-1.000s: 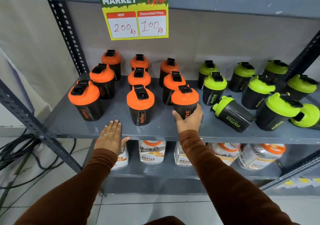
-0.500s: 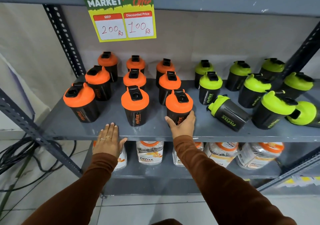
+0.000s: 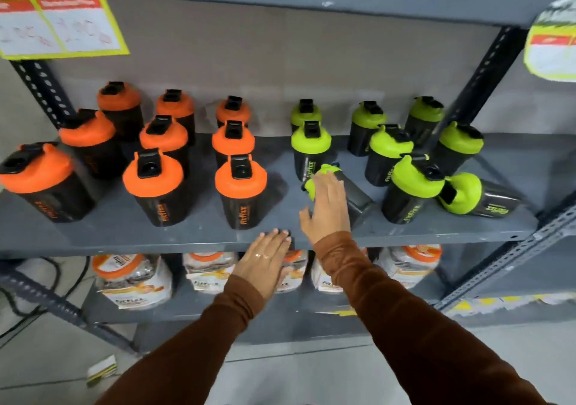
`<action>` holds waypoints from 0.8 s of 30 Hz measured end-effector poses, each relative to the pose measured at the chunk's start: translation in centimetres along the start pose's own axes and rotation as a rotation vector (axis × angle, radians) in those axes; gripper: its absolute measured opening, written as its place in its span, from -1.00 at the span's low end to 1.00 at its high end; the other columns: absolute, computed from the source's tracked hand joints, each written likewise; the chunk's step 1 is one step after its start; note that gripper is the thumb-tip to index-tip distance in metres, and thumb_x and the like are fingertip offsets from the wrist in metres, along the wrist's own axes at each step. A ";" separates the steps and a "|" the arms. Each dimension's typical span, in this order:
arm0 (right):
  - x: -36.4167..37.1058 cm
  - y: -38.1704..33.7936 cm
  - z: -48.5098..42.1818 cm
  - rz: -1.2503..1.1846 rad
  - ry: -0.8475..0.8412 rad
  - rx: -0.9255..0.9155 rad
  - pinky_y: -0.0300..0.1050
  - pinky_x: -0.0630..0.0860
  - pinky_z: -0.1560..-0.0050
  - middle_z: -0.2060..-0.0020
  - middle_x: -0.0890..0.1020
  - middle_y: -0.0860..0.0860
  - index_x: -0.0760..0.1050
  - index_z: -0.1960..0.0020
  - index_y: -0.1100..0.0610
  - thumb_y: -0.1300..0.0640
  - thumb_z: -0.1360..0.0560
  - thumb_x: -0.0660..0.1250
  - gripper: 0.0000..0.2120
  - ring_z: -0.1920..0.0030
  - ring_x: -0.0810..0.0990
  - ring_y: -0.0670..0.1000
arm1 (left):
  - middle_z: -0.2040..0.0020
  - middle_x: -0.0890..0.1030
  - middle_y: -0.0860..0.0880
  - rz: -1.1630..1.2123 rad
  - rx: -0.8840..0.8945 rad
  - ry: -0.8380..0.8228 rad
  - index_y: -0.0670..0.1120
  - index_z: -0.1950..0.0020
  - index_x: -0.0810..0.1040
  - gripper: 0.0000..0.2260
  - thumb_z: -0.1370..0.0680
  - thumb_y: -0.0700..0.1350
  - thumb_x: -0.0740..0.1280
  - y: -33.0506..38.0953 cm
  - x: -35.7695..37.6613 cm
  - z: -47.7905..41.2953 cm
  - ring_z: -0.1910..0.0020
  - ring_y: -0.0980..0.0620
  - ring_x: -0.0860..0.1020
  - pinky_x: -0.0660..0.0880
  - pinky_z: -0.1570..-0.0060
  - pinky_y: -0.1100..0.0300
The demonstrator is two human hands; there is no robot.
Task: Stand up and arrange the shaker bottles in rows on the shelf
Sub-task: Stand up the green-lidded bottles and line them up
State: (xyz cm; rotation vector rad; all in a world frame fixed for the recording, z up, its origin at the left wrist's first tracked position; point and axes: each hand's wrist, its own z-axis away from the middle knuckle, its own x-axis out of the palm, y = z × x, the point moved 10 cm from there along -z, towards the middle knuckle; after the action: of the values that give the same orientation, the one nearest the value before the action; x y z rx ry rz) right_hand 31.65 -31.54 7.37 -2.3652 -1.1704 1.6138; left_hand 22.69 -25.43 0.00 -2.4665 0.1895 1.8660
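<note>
Several black shaker bottles with orange lids (image 3: 240, 186) stand upright in rows on the left of the grey shelf (image 3: 124, 233). Green-lidded ones (image 3: 311, 148) stand on the right. One green-lidded bottle (image 3: 358, 198) lies on its side in front, and my right hand (image 3: 327, 208) rests over its lid end, fingers spread, not closed around it. A second green-lidded bottle (image 3: 480, 198) lies tipped at the far right. My left hand (image 3: 265, 261) lies flat on the shelf's front edge, holding nothing.
White jars with orange lids (image 3: 131, 276) fill the lower shelf. Slotted metal uprights (image 3: 486, 70) frame the rack at both sides. A price sign (image 3: 59, 21) hangs top left, another (image 3: 554, 42) at the right edge. Cables (image 3: 31, 298) lie on the floor at left.
My right hand has let go of the front orange-lidded bottle and moved right onto the lying green-lidded one. My left hand has slid right along the shelf edge. The view has shifted right.
</note>
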 end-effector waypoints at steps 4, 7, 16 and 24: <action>-0.2 5.2 -2.2 0.290 -0.139 0.200 0.20 -0.14 -0.47 -0.49 0.12 0.22 0.04 -0.47 0.21 0.06 -0.38 0.42 -0.18 -0.49 0.00 0.25 | -0.42 0.28 -0.19 0.023 -0.112 -0.099 -0.26 -0.39 0.18 -0.42 -0.51 0.04 0.25 1.1 2.4 -4.3 -0.40 -0.12 0.26 0.14 -0.40 0.03; 0.7 6.7 -2.4 0.382 -0.239 0.251 0.22 0.02 -0.45 -0.46 0.13 0.32 -0.04 -0.48 0.24 0.10 -0.44 0.37 -0.21 -0.43 0.16 0.28 | -0.51 0.08 -0.12 -0.014 -0.207 -0.140 -0.18 -0.45 -0.01 -0.46 -0.58 0.07 0.04 0.2 4.2 -5.3 -0.47 -0.05 0.03 -0.11 -0.43 0.09; 0.1 7.6 -2.8 -0.034 -0.133 0.233 0.02 0.12 -0.43 -0.40 0.29 0.20 0.10 -0.44 0.26 0.11 -0.31 0.51 -0.13 -0.42 0.21 0.15 | -0.40 0.32 -0.22 0.065 -0.220 -0.073 -0.27 -0.35 0.28 -0.51 -0.52 -0.04 0.26 0.4 4.0 -5.3 -0.38 -0.18 0.28 0.15 -0.39 -0.04; 1.7 9.7 -0.6 -0.685 -0.100 0.445 -0.22 0.36 -0.20 -0.25 0.52 0.14 0.29 -0.32 0.17 0.15 -0.16 0.62 -0.17 -0.24 0.49 0.09 | -0.49 0.13 -0.13 0.008 -0.262 -0.108 -0.17 -0.44 0.08 -0.48 -0.58 0.05 0.09 -0.3 5.1 -5.2 -0.47 -0.06 0.08 -0.06 -0.44 0.08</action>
State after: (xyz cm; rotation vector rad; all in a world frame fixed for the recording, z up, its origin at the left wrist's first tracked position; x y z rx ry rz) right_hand 37.85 -37.21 2.10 -1.4144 -1.2722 1.5311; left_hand 29.01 -26.06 -3.48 -2.5137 -0.0524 2.1453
